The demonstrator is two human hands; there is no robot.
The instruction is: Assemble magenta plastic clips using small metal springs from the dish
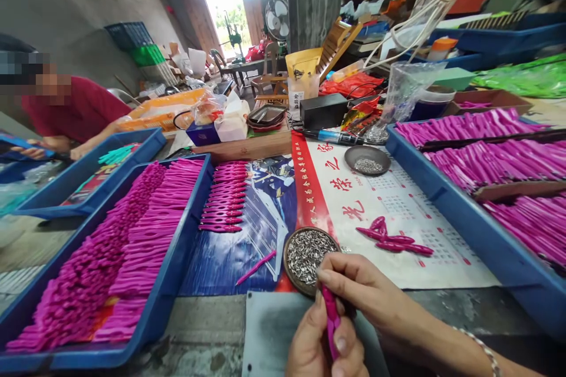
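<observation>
My left hand (321,344) and my right hand (360,288) meet at the bottom centre, both closed on one magenta plastic piece (331,313) held upright between the fingers. Just above them sits a round dish of small metal pins (305,254). A single magenta strip (255,267) lies to the left of the dish. A small pile of magenta pieces (391,238) rests on the calendar sheet to the right. A row of assembled magenta pieces (224,197) lies further back.
Blue trays of magenta pieces flank me: one at left (170,283), one at right (446,200). A second dish of pins (367,160) sits behind. A person in a red shirt (75,109) works at far left over another blue tray (66,191). Boxes and clutter fill the back.
</observation>
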